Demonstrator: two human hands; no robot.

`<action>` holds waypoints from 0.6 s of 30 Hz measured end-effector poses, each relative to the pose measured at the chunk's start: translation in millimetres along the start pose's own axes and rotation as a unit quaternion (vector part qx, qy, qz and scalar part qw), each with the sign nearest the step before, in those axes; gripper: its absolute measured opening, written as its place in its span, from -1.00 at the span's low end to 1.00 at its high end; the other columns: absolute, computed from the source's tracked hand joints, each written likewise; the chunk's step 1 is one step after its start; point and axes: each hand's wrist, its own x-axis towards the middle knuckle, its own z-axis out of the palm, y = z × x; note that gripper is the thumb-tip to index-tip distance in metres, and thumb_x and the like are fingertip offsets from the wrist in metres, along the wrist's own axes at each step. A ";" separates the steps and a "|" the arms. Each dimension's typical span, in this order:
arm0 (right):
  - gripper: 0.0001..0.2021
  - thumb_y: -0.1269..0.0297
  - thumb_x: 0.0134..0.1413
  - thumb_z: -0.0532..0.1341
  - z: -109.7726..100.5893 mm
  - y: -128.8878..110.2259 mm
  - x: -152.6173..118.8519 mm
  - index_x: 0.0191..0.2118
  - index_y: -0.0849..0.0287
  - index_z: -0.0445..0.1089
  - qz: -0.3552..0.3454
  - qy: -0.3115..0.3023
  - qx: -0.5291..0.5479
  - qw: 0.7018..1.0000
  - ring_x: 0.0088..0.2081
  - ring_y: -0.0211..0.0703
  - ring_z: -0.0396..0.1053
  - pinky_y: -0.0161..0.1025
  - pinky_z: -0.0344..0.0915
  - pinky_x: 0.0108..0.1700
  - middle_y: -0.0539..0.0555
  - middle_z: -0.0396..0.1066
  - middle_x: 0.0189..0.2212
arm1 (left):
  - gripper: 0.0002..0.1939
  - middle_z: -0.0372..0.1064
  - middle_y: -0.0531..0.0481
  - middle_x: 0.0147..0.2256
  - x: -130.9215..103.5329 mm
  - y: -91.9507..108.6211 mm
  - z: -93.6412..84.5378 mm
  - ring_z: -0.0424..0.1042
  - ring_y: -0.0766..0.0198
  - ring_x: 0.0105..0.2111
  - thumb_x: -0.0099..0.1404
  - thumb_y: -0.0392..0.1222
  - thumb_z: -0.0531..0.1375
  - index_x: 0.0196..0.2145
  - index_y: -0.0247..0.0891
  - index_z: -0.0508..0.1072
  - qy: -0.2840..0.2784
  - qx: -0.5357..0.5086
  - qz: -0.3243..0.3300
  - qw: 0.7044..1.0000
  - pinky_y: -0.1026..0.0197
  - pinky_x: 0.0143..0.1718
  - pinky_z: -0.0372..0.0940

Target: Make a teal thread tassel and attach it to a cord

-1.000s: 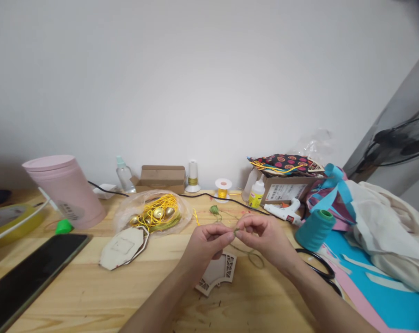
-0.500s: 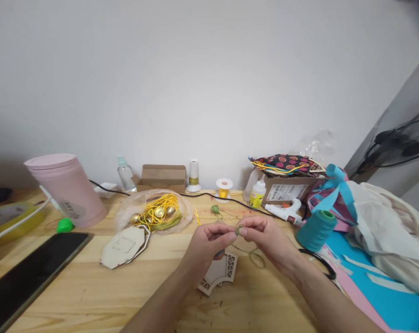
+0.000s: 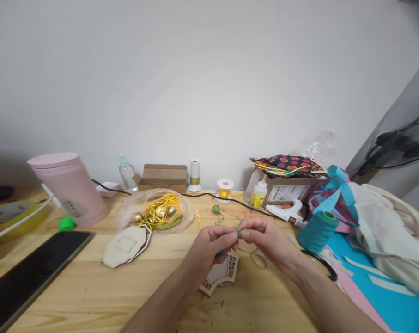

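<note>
My left hand [image 3: 216,243] and my right hand [image 3: 264,238] meet fingertip to fingertip over the table, both pinching a small bit of green cord [image 3: 239,232]. Something blue shows under my left fingers, mostly hidden. A loop of the cord [image 3: 259,260] hangs below my right hand. Behind the hands lies a small green ball of cord [image 3: 215,209]. Beneath my left hand, a wooden fan-shaped piece with cut-out triangles [image 3: 232,268] rests on the table, partly covered.
Left are a phone [image 3: 36,277], a pink cup [image 3: 70,189], octagonal boards [image 3: 122,247] and a bag of yellow cords [image 3: 164,208]. Right are a glue bottle [image 3: 258,194], a glue gun [image 3: 287,212], a teal thread cone [image 3: 318,230] and cloth [image 3: 392,231].
The view has shifted slightly. Both hands still pinch the cord, their fingertips a little closer together.
</note>
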 end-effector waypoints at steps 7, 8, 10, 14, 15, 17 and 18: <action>-0.85 0.30 -0.34 0.33 7.0 -8.1 -4.1 -0.56 0.22 0.38 -0.008 0.026 -0.036 0.999 -0.51 -0.37 0.20 -0.40 0.11 -0.44 -0.07 0.30 -0.59 | -0.76 -0.12 0.20 -0.69 -0.2 0.7 0.8 -0.22 0.52 -0.68 0.04 -0.17 0.20 -0.66 -0.34 0.30 -0.018 -0.046 -0.013 0.999 0.37 -0.71 -0.30; -0.84 0.28 -0.34 0.33 8.0 -8.9 -4.5 -0.56 0.22 0.37 -0.009 0.030 -0.037 0.999 -0.52 -0.37 0.19 -0.40 0.11 -0.45 -0.07 0.30 -0.60 | -0.76 -0.13 0.20 -0.68 -0.7 0.6 0.7 -0.22 0.52 -0.68 0.04 -0.17 0.20 -0.66 -0.35 0.31 -0.017 -0.048 -0.014 0.999 0.37 -0.71 -0.30; -0.81 0.25 -0.35 0.34 9.6 -9.8 -4.8 -0.56 0.22 0.36 -0.010 0.034 -0.037 0.999 -0.53 -0.37 0.18 -0.39 0.10 -0.47 -0.07 0.28 -0.60 | -0.79 -0.14 0.20 -0.67 -1.6 0.3 0.5 -0.22 0.51 -0.67 0.04 -0.17 0.21 -0.63 -0.35 0.34 -0.011 -0.048 -0.017 0.999 0.38 -0.70 -0.29; -0.77 0.21 -0.37 0.34 10.4 -9.6 -4.5 -0.55 0.23 0.34 -0.010 0.028 -0.042 0.999 -0.55 -0.39 0.13 -0.41 0.04 -0.52 -0.09 0.23 -0.63 | -0.82 -0.14 0.20 -0.66 -1.7 -0.5 0.1 -0.21 0.51 -0.65 0.02 -0.16 0.23 -0.57 -0.35 0.41 0.002 -0.035 -0.024 0.999 0.38 -0.69 -0.26; -0.76 0.20 -0.37 0.34 10.0 -9.4 -4.4 -0.55 0.23 0.34 -0.009 0.027 -0.043 0.999 -0.56 -0.39 0.12 -0.41 0.03 -0.53 -0.09 0.22 -0.64 | -0.82 -0.15 0.20 -0.67 -1.4 -0.6 0.1 -0.21 0.51 -0.65 0.01 -0.15 0.23 -0.57 -0.35 0.42 0.003 -0.033 -0.025 0.999 0.38 -0.69 -0.27; -0.75 0.21 -0.38 0.35 9.2 -8.9 -4.0 -0.54 0.23 0.33 -0.004 0.024 -0.041 0.999 -0.56 -0.40 0.10 -0.41 0.01 -0.53 -0.10 0.20 -0.64 | -0.81 -0.15 0.20 -0.67 -0.8 -0.5 0.2 -0.21 0.51 -0.66 -0.01 -0.14 0.24 -0.58 -0.35 0.42 0.006 -0.032 -0.026 0.999 0.37 -0.69 -0.27; -0.75 0.21 -0.39 0.35 8.9 -8.7 -3.8 -0.54 0.23 0.33 -0.002 0.021 -0.039 0.999 -0.56 -0.40 0.10 -0.41 0.01 -0.53 -0.10 0.20 -0.64 | -0.81 -0.15 0.20 -0.67 -0.6 -0.3 0.3 -0.22 0.51 -0.66 -0.02 -0.14 0.25 -0.59 -0.35 0.42 0.008 -0.033 -0.027 0.999 0.37 -0.69 -0.27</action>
